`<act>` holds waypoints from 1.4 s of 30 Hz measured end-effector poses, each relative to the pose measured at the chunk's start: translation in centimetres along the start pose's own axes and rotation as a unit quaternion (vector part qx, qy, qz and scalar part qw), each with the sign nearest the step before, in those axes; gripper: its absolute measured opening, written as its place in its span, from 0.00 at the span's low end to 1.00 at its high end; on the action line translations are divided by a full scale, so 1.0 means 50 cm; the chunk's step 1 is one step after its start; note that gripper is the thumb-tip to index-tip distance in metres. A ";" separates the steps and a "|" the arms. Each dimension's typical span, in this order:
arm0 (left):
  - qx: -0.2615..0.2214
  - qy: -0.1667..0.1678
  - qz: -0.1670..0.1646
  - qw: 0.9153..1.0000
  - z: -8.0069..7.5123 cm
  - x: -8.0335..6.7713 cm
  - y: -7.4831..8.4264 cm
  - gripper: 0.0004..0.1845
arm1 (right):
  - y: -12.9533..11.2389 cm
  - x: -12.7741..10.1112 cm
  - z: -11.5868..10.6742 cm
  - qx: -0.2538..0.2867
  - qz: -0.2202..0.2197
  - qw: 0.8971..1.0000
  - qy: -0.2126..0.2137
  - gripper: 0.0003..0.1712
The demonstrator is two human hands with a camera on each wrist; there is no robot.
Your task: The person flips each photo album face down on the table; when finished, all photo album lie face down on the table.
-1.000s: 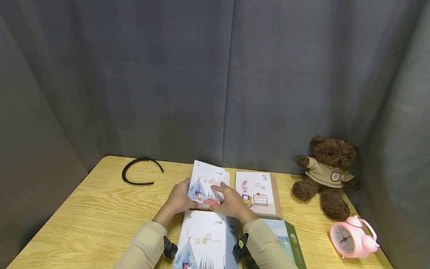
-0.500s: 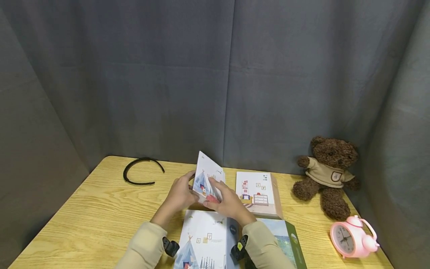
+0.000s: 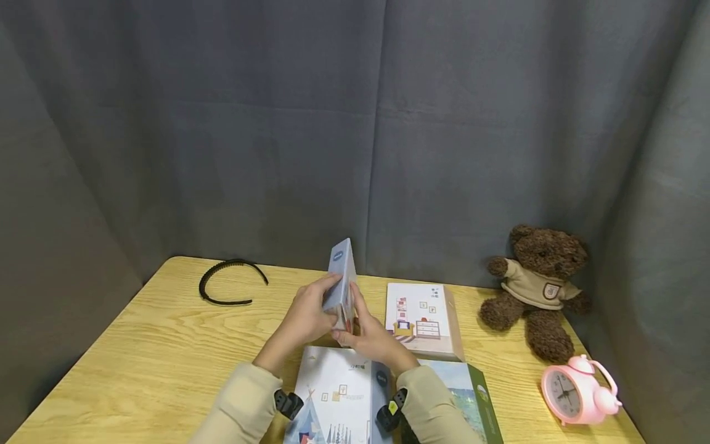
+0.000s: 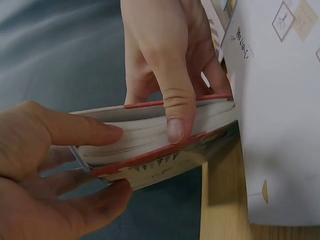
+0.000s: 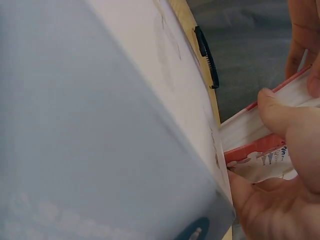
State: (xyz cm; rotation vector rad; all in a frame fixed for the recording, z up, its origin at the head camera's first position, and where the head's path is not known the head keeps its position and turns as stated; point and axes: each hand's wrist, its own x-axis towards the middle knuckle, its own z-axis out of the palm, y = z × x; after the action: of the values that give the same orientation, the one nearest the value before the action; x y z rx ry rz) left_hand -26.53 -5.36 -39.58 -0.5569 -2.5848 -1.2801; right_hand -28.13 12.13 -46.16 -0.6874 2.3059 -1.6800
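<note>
Both hands hold a thick hardcover book (image 3: 341, 274) tilted up on its edge over the table, its blue spine turned toward the left hand. The left hand (image 3: 310, 311) grips the spine side; in the left wrist view a finger lies on the page edges (image 4: 145, 132) and other fingers go under the cover. Opposite it, the right hand (image 3: 374, 336) pinches the book, its thumb (image 4: 177, 127) pressed across the pages. Red bands and small drawings mark the cover edges. Just below the hands lies a larger white book with a tent picture (image 3: 333, 382) and a blue spine.
Right of the hands, a white book with furniture drawings (image 3: 421, 320) lies behind a green-edged book (image 3: 482, 394), partly under the right sleeve. A brown teddy bear (image 3: 543, 290) and pink alarm clock (image 3: 579, 391) stand farther right. A black headband (image 3: 208, 287) lies back left, before grey curtains.
The held book has been lifted and turned from cover up to nearly on edge, so its blue spine now shows. The hands have shifted to its two sides.
</note>
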 end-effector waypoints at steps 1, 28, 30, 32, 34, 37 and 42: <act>0.007 -0.003 0.004 1.000 0.002 0.000 0.002 0.40 | 0.001 -0.001 -0.001 0.001 0.003 1.000 -0.006 0.60; -0.124 -0.154 -0.054 0.979 0.052 0.013 -0.042 0.66 | -0.098 -0.001 -0.050 -0.257 -0.043 0.962 0.085 0.62; -0.115 -0.173 -0.057 0.977 0.067 0.015 -0.056 0.70 | -0.107 0.001 -0.053 -0.274 -0.041 0.958 0.080 0.56; -0.101 -0.180 -0.058 0.977 0.081 0.015 -0.067 0.72 | -0.111 0.004 -0.053 -0.279 -0.033 0.957 0.078 0.52; -0.090 -0.179 -0.057 0.978 0.095 0.015 -0.077 0.72 | -0.112 0.004 -0.052 -0.272 -0.020 0.959 0.079 0.50; -0.070 -0.170 -0.057 0.981 0.105 0.015 -0.083 0.71 | -0.107 0.002 -0.052 -0.240 -0.014 0.967 0.083 0.49; -0.029 -0.152 -0.061 0.986 0.097 0.017 -0.083 0.70 | -0.084 -0.009 -0.057 -0.145 -0.009 0.986 0.081 0.48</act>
State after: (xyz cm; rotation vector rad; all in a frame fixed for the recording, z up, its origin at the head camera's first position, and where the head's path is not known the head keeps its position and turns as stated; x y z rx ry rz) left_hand -29.12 -3.58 -45.23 -0.6604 -2.8757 -1.4110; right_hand -27.92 13.72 -41.33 -0.6459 2.7010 -1.4701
